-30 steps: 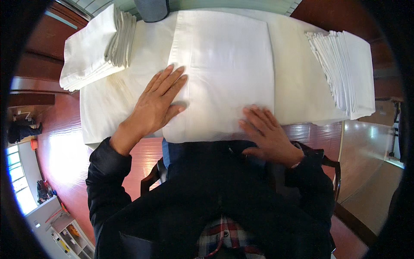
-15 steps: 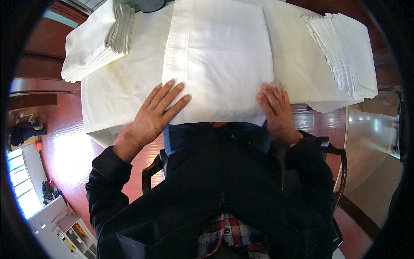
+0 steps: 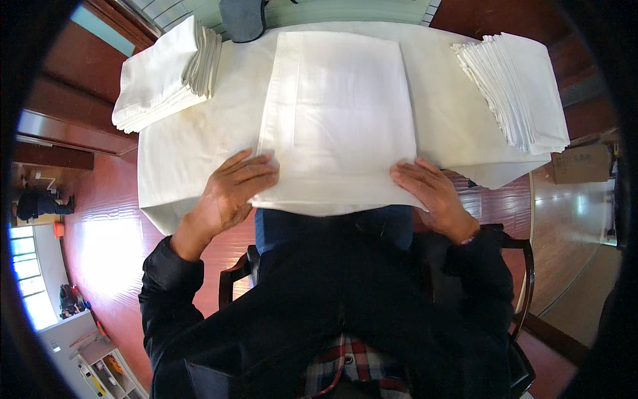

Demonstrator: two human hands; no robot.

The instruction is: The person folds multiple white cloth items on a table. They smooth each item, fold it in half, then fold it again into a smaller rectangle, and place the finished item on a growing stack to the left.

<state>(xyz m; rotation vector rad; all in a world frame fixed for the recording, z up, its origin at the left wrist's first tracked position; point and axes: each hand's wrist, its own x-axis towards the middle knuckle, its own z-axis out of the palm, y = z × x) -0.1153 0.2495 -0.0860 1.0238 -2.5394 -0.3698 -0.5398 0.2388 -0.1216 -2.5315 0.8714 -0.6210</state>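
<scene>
A folded white cloth [image 3: 342, 113] lies flat on the covered table in front of me, with a stitched seam along its left side. My left hand [image 3: 232, 189] grips its near left corner, fingers bent over the top and the thumb hidden by the edge. At the near right corner my right hand [image 3: 435, 196] holds the cloth the same way, fingers on top and thumb low at the edge. The cloth's near edge bows slightly over my lap.
Stacks of folded white cloths stand at the left [image 3: 169, 76] and right [image 3: 515, 93] of the table, which has a cream tablecloth [image 3: 189, 153]. A dark grey object [image 3: 242, 18] sits at the far edge. Chair armrests flank me; a cardboard box [image 3: 582, 163] stands right.
Both hands have gone from lying spread on the cloth to gripping its near corners. The table and cloth appear lower in view, showing the cloth's far edge.
</scene>
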